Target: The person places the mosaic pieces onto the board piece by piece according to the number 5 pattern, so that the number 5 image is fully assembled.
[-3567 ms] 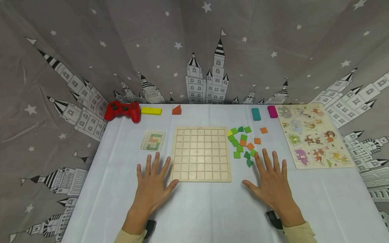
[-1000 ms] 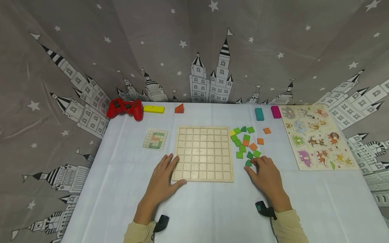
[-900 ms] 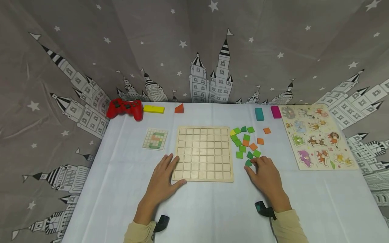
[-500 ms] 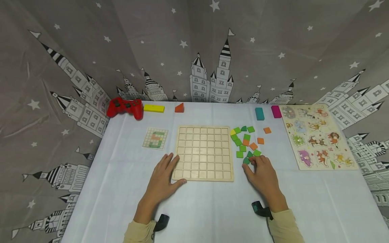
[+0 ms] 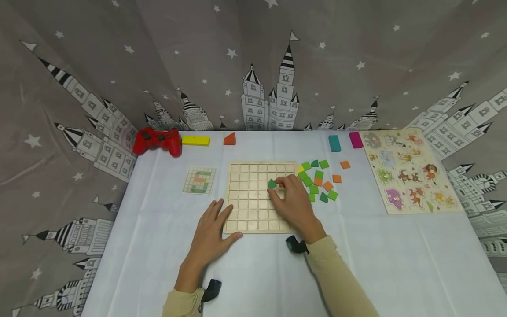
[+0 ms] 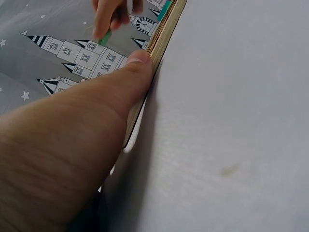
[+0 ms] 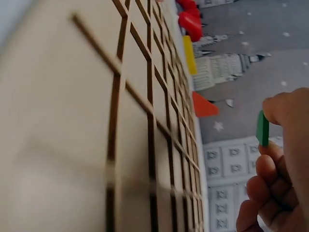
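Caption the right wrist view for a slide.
Right hand pinches a green piece above the gridded wooden board, an orange-red block in the background.

A gray curtain (image 5: 178,26) hangs round the table from 8 o'clock, past 12, to 4 o'clock; little white stars (image 5: 231,53) dot it; a tall black-and-white castle (image 5: 255,103) is drawn at 12 o'clock; more castles lean at 10 and 2; a white, creased cloth (image 5: 253,277) covers the table; the light is soft.
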A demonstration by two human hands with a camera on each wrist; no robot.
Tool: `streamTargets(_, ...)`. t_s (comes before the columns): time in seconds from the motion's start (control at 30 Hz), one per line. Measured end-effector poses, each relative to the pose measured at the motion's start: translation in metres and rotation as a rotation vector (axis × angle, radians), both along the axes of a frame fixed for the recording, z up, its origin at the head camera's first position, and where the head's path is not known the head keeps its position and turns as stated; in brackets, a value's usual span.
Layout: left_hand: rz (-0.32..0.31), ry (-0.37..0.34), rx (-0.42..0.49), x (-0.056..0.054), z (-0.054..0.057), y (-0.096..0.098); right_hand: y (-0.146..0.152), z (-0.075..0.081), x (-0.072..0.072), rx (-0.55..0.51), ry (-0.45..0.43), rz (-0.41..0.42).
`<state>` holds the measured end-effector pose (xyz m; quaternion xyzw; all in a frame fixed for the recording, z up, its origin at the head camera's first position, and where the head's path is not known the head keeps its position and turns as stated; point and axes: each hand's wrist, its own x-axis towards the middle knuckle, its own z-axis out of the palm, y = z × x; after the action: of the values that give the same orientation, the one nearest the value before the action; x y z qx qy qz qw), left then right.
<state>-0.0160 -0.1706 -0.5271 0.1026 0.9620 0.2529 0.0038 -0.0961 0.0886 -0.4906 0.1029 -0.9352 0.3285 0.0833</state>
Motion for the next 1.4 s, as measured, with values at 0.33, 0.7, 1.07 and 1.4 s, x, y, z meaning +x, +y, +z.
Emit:
streamTargets(0.33,0.013,-0.051,-0.015,0.003,0.0,0.003,-0.052,-0.019,-0.043,0.103,-0.129,-0.002)
streamTargets(0.7,-0.007,-0.023,-0.01,-0.002,-0.001,0.002,-0.059,-0.021,-0.049,0.189,-0.123,-0.04)
streamTargets(1.07,0.01,0.009,-0.012,-0.002,-0.002,0.003,-0.049,-0.018,-0.055,0.08,-0.215,0.03)
streamTargets(1.4,0.022,-0.026,-0.013,0.0,0.001,0.002,-0.049,-0.017,-0.056,0.105,-0.229,0.052)
